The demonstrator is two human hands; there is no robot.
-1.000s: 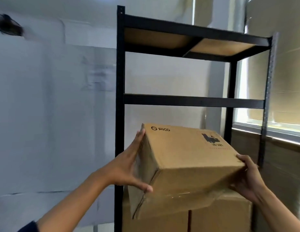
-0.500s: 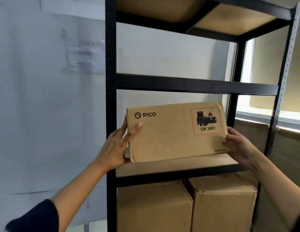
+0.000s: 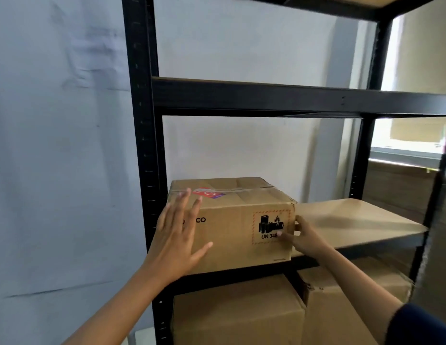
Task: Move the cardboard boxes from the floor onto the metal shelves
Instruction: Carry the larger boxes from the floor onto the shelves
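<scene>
Cardboard box [image 3: 232, 227] sat at the shelf's [image 3: 361, 220] left end.
Left hand [image 3: 177, 242] lay flat, fingers spread, on its near face; right hand [image 3: 306, 235] pinched its right edge beside bare board.

Both forearms are bare, the left hand [image 3: 178, 241] and right hand [image 3: 307, 236] wear no gloves, rings or watch, and a dark navy sleeve [image 3: 421, 324] covers the right upper arm near the elbow.
</scene>
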